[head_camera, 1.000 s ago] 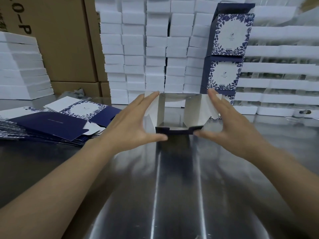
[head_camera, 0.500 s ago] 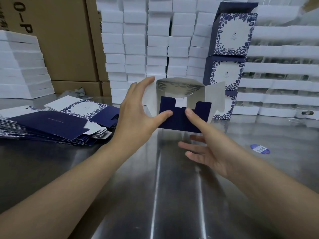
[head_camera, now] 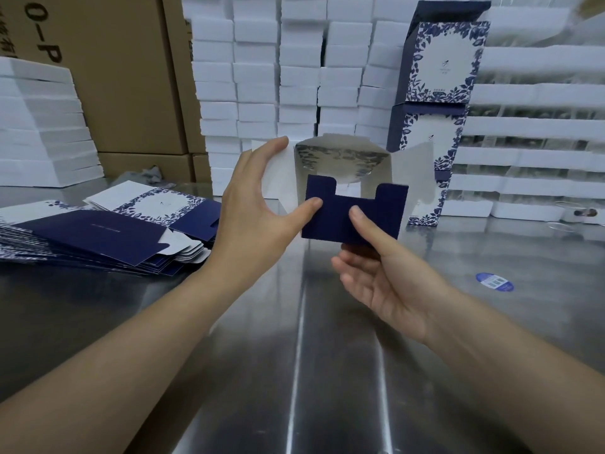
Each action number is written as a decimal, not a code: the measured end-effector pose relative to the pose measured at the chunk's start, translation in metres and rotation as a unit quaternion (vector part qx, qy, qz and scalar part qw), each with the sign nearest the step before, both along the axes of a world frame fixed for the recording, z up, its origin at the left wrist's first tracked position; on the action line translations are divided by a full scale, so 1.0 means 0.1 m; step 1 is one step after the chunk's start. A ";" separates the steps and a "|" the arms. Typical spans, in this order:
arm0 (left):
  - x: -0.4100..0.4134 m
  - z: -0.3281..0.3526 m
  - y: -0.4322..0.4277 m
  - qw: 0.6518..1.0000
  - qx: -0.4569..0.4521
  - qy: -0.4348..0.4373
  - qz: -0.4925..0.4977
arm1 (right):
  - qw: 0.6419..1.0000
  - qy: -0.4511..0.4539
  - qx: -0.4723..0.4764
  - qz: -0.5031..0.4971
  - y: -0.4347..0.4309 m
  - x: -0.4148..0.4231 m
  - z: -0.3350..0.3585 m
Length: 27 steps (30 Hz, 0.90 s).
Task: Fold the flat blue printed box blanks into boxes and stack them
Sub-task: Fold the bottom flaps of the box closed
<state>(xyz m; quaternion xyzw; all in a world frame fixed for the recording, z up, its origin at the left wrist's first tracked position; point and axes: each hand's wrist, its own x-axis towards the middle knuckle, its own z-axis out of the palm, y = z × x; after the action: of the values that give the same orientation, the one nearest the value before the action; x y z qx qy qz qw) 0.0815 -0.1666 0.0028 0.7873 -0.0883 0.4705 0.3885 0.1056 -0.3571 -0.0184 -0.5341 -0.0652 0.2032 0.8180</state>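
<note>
- The left grip (head_camera: pixel 252 217), a bare hand, was clamped on the half-folded box (head_camera: pixel 340 158): its fingers lay over the top of the white left wall and its thumb pressed the left part of the dark blue flap (head_camera: pixel 389 208).
- The right grip (head_camera: pixel 386 276), also a bare hand, was clamped on the same box, with its thumb on the front of the flap and its fingers curled beneath the box.
- The box was held off the metal surface (head_camera: pixel 327 371), above its middle, with the open side toward the camera and the leaf print visible on the inner back wall.
- The flap had two raised tabs with a notch between them and stood across the lower front of the box.
- A fanned pile of flat blanks (head_camera: pixel 98 237) lay near the left edge of the surface.
- Finished boxes (head_camera: pixel 442 63) stood stacked near the far edge, right of the held box.
- White foam blocks (head_camera: pixel 262 77) were piled along the far edge, with brown cartons (head_camera: pixel 124 77) at the far left corner.
- A round blue sticker (head_camera: pixel 494 282) lay on the surface toward the right edge, apart from both grips.
</note>
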 end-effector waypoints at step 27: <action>-0.03 -0.22 -0.44 0.905 -0.289 0.245 -0.196 | 0.980 -0.082 -0.050 -0.176 0.01 0.03 -0.01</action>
<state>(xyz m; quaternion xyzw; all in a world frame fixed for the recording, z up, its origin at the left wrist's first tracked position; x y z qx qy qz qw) 0.0788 -0.2106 -0.0189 0.6978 -0.0030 0.1825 0.6926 0.1088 -0.3565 -0.0195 -0.5923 -0.0262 0.0145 0.8052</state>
